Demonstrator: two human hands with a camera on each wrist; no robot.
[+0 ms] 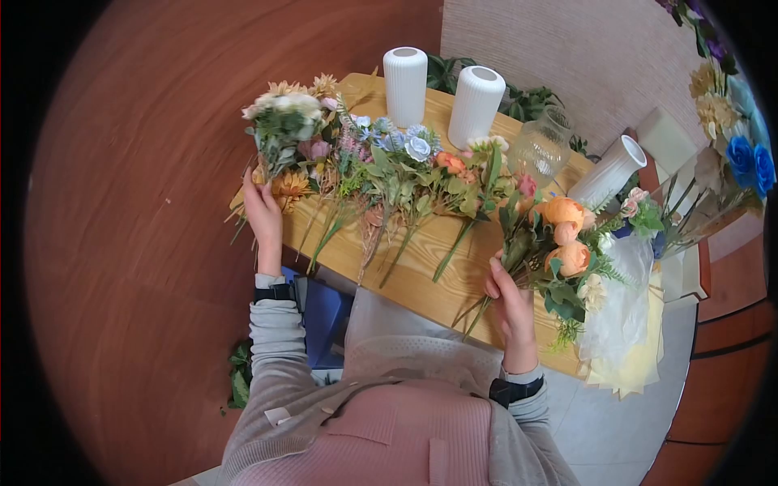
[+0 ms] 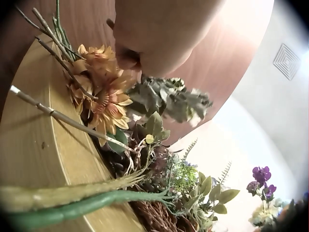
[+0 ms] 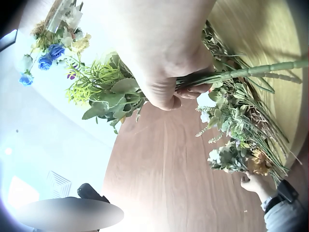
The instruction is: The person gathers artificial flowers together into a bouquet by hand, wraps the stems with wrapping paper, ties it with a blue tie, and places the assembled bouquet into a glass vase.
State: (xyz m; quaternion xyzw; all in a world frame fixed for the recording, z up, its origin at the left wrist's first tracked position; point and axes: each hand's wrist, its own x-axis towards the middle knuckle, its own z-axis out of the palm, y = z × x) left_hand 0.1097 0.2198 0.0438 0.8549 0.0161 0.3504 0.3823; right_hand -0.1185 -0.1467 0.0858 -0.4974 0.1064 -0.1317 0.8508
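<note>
My right hand (image 1: 511, 306) grips a bunch of orange artificial flowers (image 1: 567, 212) by its green stems (image 3: 241, 72), over the table's right part. The bunch has leaves and small cream blooms, and its heads lean right. At the table's left end my left hand (image 1: 263, 212) holds a bunch of white flowers (image 1: 285, 113) with grey-green leaves, low on its stems. In the left wrist view those leaves (image 2: 166, 99) stick out past the hand, which hides the grip. Orange-yellow flowers (image 2: 108, 104) lie right beside the left hand.
Several more sprays, among them pale blue flowers (image 1: 417, 147), lie across the wooden table (image 1: 389, 296). Two white ribbed vases (image 1: 405, 89) stand at the back, near a glass vase (image 1: 539, 150). Another white vase (image 1: 609, 172) tilts at right, above clear wrapping (image 1: 620, 300).
</note>
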